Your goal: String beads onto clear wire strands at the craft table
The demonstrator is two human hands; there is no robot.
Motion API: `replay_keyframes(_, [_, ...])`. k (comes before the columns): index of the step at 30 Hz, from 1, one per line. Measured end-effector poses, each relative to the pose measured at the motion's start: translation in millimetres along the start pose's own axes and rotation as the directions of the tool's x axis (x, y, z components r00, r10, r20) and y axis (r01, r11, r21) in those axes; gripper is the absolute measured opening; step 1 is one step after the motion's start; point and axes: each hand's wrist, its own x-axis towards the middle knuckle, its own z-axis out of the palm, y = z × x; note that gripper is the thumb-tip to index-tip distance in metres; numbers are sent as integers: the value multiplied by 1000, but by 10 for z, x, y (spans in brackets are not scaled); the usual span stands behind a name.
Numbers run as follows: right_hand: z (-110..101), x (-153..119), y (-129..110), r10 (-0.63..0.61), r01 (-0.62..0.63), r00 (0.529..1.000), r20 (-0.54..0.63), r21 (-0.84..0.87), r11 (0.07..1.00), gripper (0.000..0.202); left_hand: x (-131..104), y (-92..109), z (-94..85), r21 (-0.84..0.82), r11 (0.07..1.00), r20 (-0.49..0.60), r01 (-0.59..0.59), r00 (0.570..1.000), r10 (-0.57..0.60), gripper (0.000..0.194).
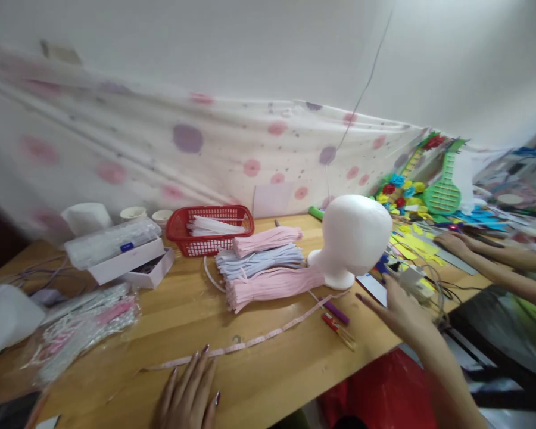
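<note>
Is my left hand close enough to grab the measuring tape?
Probably yes: your left hand is right at the measuring tape, and nothing seems to block the way between them.

a wooden table (295, 366) carries a red basket (209, 245), a pink bundle (272, 286), a white head form (355, 232) and a measuring tape (252, 342).
</note>
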Motion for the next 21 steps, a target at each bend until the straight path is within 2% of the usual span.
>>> replay_keyframes(2, [29,-291,-293,-29,22,986,161,46,999,53,61,52,-49,-11,999,16,34,999,-34,44])
replay_keyframes(4, [150,-560,-676,-244,168,925,290,262,950,44,146,118,-102,-38,995,72,87,994,-84,42])
replay_keyframes(5, [266,-685,-900,-339,236,904,262,356,904,44,191,153,-128,-55,992,111,110,988,-103,41])
replay_keyframes(8, [805,-1046,-1564,-485,350,855,185,485,801,53,295,236,-193,-99,983,225,154,966,-129,43])
replay_keyframes(10, [1196,-1274,-1864,-604,436,758,246,497,750,66,322,251,-241,-113,978,274,177,952,-140,48])
replay_keyframes(11, [1356,-1374,-1947,-632,466,727,269,483,742,71,322,240,-275,-116,975,288,187,946,-148,50])
replay_keyframes(13, [1571,-1515,-1995,-652,515,708,273,433,740,79,292,171,-371,-114,972,291,204,943,-164,49])
replay_keyframes(15, [1658,-1567,-1944,-662,556,708,246,385,737,83,212,37,-517,-104,967,256,231,946,-198,42])
replay_keyframes(17, [1680,-1551,-1861,-675,590,705,218,349,728,85,66,-141,-706,-89,950,157,300,946,-284,35])
replay_keyframes(18, [1688,-1528,-1821,-677,600,706,209,332,728,85,-31,-233,-808,-76,928,82,364,930,-358,33])
replay_keyframes(19, [1701,-1503,-1784,-673,604,712,200,313,733,87,-141,-318,-911,-56,891,-12,450,892,-451,29])
replay_keyframes(21, [1745,-1450,-1719,-646,592,742,180,278,757,92,-371,-446,-1092,36,762,-187,646,754,-630,23])
